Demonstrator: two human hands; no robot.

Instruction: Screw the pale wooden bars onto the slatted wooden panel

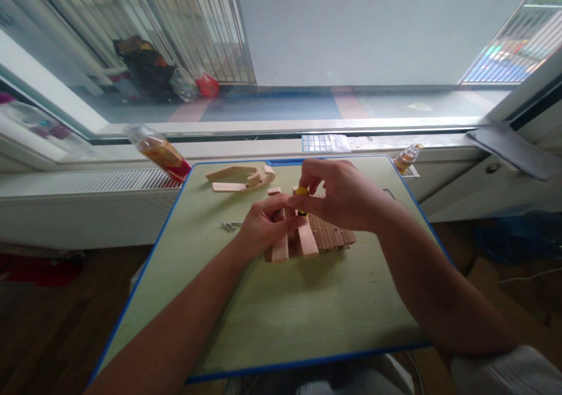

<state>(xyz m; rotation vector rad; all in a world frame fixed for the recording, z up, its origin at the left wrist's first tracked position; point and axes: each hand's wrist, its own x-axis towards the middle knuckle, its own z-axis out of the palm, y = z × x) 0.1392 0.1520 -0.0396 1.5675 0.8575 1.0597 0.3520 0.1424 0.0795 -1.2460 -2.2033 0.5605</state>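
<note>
My right hand [345, 193] is closed on the yellow handle of a small screwdriver [302, 191], which stands roughly upright over a pale wooden strip [309, 244]. My left hand [260, 225] is closed around a second pale wooden strip [280, 250], its thumb reaching across toward the screwdriver's lower end. Both strips lie on a brown slatted wooden piece [331, 234] with small metal bits showing on it. The screwdriver's tip is too small to make out. To the left of my left hand lie several loose screws [227, 226].
A curved pale wooden frame [243, 178] lies at the back left of the blue-edged table [281, 325]. Tilted bottles stand past the table, a larger one [162, 155] left and a smaller one [407, 158] right. A gridded pale case [318, 143] sits on the windowsill.
</note>
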